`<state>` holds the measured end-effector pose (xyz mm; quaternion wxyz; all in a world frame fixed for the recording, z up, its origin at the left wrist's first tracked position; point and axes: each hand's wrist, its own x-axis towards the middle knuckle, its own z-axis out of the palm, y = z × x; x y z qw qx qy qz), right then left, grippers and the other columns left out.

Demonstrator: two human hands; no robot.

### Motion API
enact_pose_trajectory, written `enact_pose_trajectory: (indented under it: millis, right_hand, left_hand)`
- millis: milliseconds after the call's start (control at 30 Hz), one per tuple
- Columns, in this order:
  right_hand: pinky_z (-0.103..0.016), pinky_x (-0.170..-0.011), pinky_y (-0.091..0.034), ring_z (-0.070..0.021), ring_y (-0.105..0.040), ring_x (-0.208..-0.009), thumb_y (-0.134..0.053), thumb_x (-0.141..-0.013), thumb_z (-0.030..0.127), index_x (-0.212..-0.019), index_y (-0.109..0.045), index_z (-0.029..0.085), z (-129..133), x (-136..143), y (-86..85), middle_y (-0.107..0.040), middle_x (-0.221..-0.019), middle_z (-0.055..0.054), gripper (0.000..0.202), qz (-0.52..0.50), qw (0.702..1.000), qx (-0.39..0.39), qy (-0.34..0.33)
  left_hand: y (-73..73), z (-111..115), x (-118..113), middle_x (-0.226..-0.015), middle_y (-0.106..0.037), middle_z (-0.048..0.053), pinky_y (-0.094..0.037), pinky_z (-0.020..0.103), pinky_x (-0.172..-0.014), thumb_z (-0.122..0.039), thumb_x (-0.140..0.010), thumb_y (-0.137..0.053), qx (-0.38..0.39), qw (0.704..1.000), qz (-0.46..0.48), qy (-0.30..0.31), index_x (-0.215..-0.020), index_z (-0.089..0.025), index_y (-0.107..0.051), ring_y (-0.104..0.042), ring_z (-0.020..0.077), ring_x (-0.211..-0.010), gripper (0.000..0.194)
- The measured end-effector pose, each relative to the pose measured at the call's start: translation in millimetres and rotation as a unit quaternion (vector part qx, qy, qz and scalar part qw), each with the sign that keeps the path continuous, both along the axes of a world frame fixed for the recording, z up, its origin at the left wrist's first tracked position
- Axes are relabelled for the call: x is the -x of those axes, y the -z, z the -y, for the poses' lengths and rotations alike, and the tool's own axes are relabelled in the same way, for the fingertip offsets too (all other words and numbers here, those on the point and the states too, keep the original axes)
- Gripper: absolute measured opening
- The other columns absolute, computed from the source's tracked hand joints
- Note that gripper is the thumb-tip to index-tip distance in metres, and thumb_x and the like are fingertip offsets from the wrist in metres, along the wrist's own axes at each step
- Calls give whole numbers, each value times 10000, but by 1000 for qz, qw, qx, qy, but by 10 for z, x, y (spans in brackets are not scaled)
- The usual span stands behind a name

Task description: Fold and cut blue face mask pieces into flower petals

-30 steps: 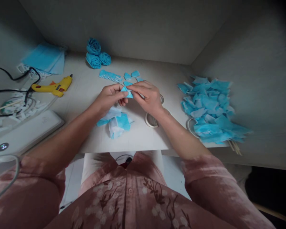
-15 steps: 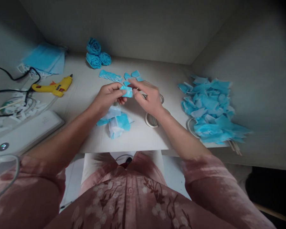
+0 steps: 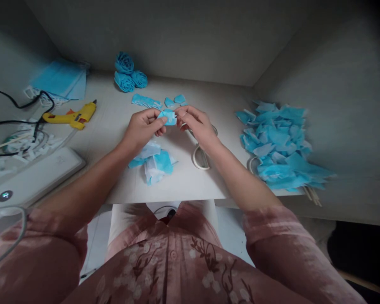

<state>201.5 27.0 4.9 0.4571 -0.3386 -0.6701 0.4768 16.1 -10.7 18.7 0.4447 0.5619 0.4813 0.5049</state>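
Note:
A small light blue piece of material point(image 3: 168, 118) is pinched between the thumb and fingers of my left hand point(image 3: 144, 126). My right hand point(image 3: 199, 127) is at the piece's right edge, its thumb and fingers closed together there; whether it grips the edge is too small to tell. Scissors point(image 3: 200, 158) lie partly hidden under my right hand. Just beyond the hands are small cut blue pieces point(image 3: 179, 99) and a blue strip point(image 3: 146, 101). Nearer to me lies a loose bunch of blue and white scraps point(image 3: 158, 164).
Three blue rosettes point(image 3: 124, 81) sit at the back. On the left are flat blue masks point(image 3: 58, 78), a yellow glue gun point(image 3: 71, 116), black cords and a white power bank point(image 3: 38, 175). A large blue heap point(image 3: 280, 143) lies on the right.
My right hand has shifted slightly up, its fingers regrouped at the piece's edge. The blue piece has tilted and risen a little in my left hand.

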Motion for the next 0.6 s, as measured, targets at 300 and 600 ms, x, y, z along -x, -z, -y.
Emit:
enact_pose_trajectory:
  millis: [300,600]
  right_hand:
    - [-258,-689,-460,-98,-499,-703,-730,-838,497,-782,-606,204,-30,23,37,-569,-745,37,323,24,999,-47,9]
    - [-273,-709,-490,-104,-534,-698,-733,-827,450,-785,-600,206,-51,2,40,-565,-724,40,281,15,1000,-15,-4]
  left_hand:
    - [23,1,-20,-596,-639,-25,-458,190,-565,-225,-825,-732,-2,1000,-14,9,-719,-180,-639,-558,77,-526,147]
    - [10,13,-19,-613,-639,-22,-458,204,-587,-259,-839,-739,7,1000,-26,13,-749,-176,-639,-555,82,-535,158]
